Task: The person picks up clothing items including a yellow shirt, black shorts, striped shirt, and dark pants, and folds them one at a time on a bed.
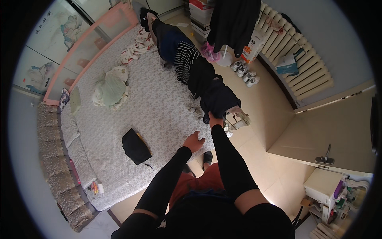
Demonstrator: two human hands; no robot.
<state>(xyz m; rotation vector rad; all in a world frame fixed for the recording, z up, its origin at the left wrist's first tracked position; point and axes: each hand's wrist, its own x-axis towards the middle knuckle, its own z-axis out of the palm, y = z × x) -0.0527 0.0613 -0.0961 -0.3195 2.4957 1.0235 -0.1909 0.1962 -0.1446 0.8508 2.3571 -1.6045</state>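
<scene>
My right hand (215, 120) grips the near edge of a dark navy garment (220, 97); its fingertips are partly hidden by the cloth. This garment is the nearest in a row draped along the bed's right side. Beyond it lie a black garment (202, 73), a black-and-white striped one (185, 59) and a blue one (172, 43). Over the bed's near corner, my left hand (194, 142) is empty with its fingers apart. To its left, a folded black cloth item (135, 146) with a yellow edge and a cord rests on the patterned bedsheet (110, 128).
A pale plastic bag (111, 88) and a crumpled floral cloth (138, 46) lie farther up the bed. A pink mesh bed rail (92, 44) borders the far left. White shoes (244, 71) stand on the floor near the radiator (301, 59). A door (322, 128) juts in at right.
</scene>
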